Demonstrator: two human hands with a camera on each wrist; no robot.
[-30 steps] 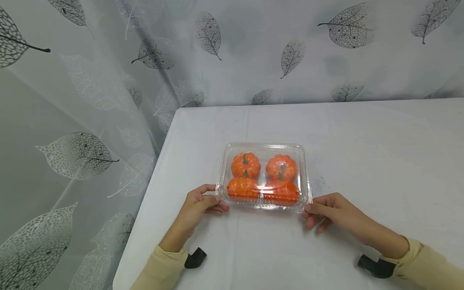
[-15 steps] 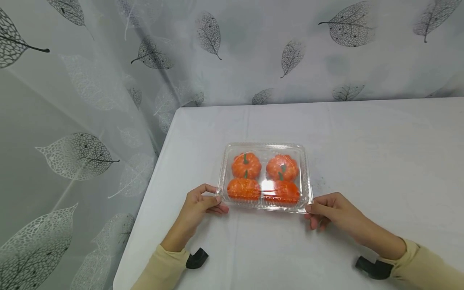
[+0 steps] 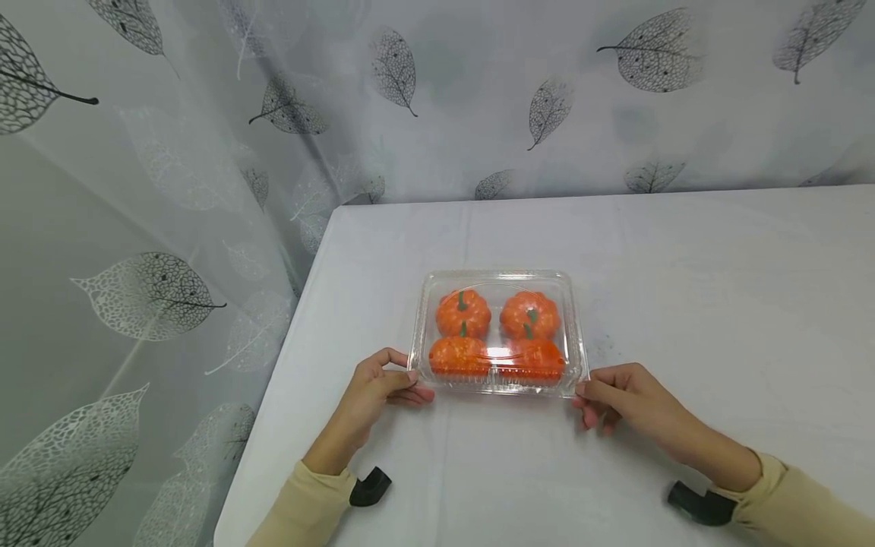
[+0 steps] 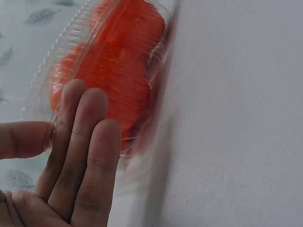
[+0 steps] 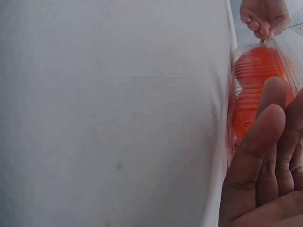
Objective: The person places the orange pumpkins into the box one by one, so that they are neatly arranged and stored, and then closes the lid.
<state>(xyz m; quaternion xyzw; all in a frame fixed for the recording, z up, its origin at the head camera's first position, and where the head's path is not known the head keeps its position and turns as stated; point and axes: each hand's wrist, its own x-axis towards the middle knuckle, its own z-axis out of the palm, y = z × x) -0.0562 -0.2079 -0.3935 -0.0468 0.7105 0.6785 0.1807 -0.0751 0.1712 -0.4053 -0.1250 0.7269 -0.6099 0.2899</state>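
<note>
A clear plastic clamshell container (image 3: pixel 496 278) with a closed, domed lid is at mid-table. Inside it are several small orange pumpkins (image 3: pixel 529 316) with green stems. My left hand (image 3: pixel 377 386) pinches the rim at the near left corner, thumb on top. In the left wrist view, the three other fingers (image 4: pixel 97 142) extend along the container's side. At the near right corner, my right hand (image 3: pixel 623 393) pinches the rim between thumb and fingers. The right wrist view shows its fingers (image 5: pixel 258 142) beside the container wall, and the left hand at the far end.
A white cloth covers the table (image 3: pixel 711 289). Behind it and along the left hangs a grey curtain (image 3: pixel 465 91) with leaf prints. Black devices (image 3: pixel 701 504) are strapped at both wrists by the cream sleeves. The table's left edge runs close to the left forearm.
Both hands keep their pinch on the container's rim, which stays nearly in place. Only a very slight shift of the whole head view shows.
</note>
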